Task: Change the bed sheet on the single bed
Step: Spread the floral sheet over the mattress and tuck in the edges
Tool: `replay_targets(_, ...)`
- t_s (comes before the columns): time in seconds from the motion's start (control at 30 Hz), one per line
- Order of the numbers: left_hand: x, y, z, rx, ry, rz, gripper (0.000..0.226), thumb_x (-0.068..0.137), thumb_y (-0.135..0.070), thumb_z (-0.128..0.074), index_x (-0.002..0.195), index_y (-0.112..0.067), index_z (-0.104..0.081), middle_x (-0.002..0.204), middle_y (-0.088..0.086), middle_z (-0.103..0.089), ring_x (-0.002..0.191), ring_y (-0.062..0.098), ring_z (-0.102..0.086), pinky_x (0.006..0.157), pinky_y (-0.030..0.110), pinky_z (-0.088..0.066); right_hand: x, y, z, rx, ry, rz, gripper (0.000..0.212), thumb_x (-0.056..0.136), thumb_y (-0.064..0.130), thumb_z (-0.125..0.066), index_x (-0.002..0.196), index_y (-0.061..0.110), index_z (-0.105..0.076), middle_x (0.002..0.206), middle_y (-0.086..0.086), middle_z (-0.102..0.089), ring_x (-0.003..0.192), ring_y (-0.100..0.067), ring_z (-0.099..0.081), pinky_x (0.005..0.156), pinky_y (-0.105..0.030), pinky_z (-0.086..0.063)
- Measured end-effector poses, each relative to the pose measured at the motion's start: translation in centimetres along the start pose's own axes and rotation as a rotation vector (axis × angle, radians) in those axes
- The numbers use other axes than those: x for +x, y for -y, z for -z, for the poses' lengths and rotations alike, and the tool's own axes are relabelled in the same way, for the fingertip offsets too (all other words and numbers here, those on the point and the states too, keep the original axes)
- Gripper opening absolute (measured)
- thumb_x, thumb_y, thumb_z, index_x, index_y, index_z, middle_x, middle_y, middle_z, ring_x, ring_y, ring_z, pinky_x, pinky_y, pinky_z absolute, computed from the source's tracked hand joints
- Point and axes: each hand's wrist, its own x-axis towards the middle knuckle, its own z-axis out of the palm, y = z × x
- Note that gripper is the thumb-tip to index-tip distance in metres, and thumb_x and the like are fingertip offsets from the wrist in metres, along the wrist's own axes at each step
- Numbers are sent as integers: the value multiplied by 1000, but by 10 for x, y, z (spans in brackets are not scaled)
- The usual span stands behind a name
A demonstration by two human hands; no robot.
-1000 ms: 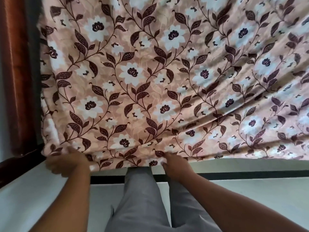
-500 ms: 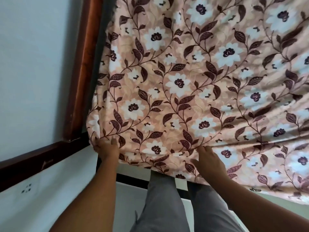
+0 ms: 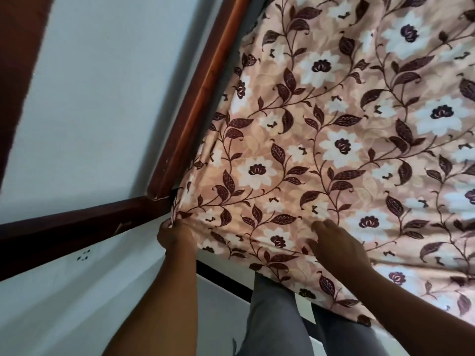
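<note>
Bed sheet (image 3: 334,140): peach cloth with white flowers and dark leaves, spread over the bed, its near edge hanging over the side.
Left hand (image 3: 176,236): at the sheet's near corner, beside the wooden frame (image 3: 195,98); fingers curled, pinching the gathered cloth.
Right hand (image 3: 336,246): on the sheet near its edge, fingers fairly straight, pressing on top.
Legs: grey trousers (image 3: 272,319) below the hanging edge.

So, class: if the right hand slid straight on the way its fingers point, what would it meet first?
The right hand lies on the floral sheet, fingers pointing up-left across it. Going on, it probably meets only more sheet, then the wooden bed rail beyond the sheet's edge; depth is unclear.
</note>
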Motion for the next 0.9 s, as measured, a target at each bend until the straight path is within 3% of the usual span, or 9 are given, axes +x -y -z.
replay_targets(0.1,1,6,8,-109,-170,24,32,90,-9,-49,120,-2,-60,126,23,-60,114,38,-59,92,45,-50,17,22,9,-30,-19,69,39,97,42,-58,131,23,-54,125,-1,-58,107,-24,-64,78,-37,-54)
replay_targets(0.2,-3,11,11,-185,-230,-26,27,86,3,-44,110,-2,-55,119,25,-58,104,36,-58,83,43,-48,31,50,17,-40,-41,171,41,98,39,-58,134,21,-52,128,-3,-56,110,-24,-61,82,-37,-56)
replay_targets(0.33,9,21,2,-207,-135,-30,21,76,-9,-50,96,-16,-49,102,13,-58,95,35,-63,82,44,-54,58,96,22,-53,-92,352,47,96,33,-62,139,18,-48,135,-6,-55,115,-24,-60,90,-39,-57)
replay_targets(0.43,13,30,-12,-145,50,-9,10,85,-3,-63,94,-6,-59,100,16,-70,91,34,-69,74,38,-57,84,131,23,-158,-106,503,54,93,33,-66,141,17,-46,141,-7,-51,124,-28,-56,95,-42,-54)
replay_targets(0.5,7,27,-18,-212,207,34,15,89,-4,-65,103,-4,-67,103,16,-73,94,30,-72,75,35,-59,99,153,23,-234,-114,591,62,93,32,-67,147,17,-41,153,-9,-43,136,-30,-47,104,-46,-49)
replay_targets(0.6,18,27,-17,-294,379,163,26,96,-12,-57,119,-18,-65,109,7,-71,99,23,-67,86,42,-58,119,178,24,-344,-133,715,65,97,24,-59,155,20,-30,165,-9,-25,152,-28,-27,118,-46,-33)
replay_targets(0.7,39,26,-12,-306,477,241,23,101,-28,-54,122,-25,-61,119,3,-67,107,19,-62,78,33,-49,140,196,28,-548,-104,796,74,98,26,-58,160,23,-18,170,-7,-9,156,-26,-12,122,-47,-22)
replay_targets(0.8,52,22,-9,-340,546,281,12,100,-20,-58,110,-23,-63,100,1,-68,91,13,-61,71,26,-45,154,208,31,-706,-58,776,88,96,32,-63,162,25,-5,171,-6,3,157,-26,-2,124,-51,-14)
replay_targets(0.9,68,20,-7,-272,636,222,21,97,-11,-59,115,-20,-65,104,3,-71,97,15,-64,82,32,-49,158,221,31,-772,-47,818,98,91,36,-69,162,25,-3,171,-6,3,157,-27,1,124,-52,-10)
